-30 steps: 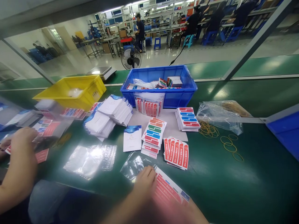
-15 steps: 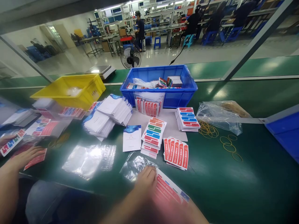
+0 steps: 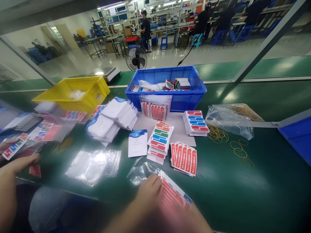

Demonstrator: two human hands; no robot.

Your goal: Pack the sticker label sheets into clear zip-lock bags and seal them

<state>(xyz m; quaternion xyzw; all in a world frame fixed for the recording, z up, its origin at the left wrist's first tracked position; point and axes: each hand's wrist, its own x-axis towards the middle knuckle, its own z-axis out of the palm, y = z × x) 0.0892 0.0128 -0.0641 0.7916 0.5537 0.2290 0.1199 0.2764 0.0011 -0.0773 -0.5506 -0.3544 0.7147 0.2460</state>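
Note:
Low at the front of the table, my left hand [image 3: 150, 187] has its fingers closed at the mouth of a clear plastic bag [image 3: 139, 171] and the near corner of some red label sheets [image 3: 173, 191]. My right hand [image 3: 181, 213] is at the lower edge of those sheets and grips them; its fingers are smeared and partly hidden. Just beyond lie fanned red label sheets [image 3: 184, 159], a pile of multicoloured label sheets [image 3: 159, 137] and a white-and-blue booklet [image 3: 137, 143]. Flat clear bags [image 3: 89, 166] lie to the left.
Behind stand a blue bin [image 3: 167, 98] and a yellow bin [image 3: 73, 94]. Booklet stacks [image 3: 119, 111] sit left of centre, another label stack [image 3: 195, 123] right. Rubber bands [image 3: 217, 134] lie further right. A co-worker's hands [image 3: 23, 163] handle labels at the far left.
My hands and the red label sheets have shifted slightly left and up, towards the clear bag. At the left, the co-worker's nearer hand has drawn back with a red label sheet.

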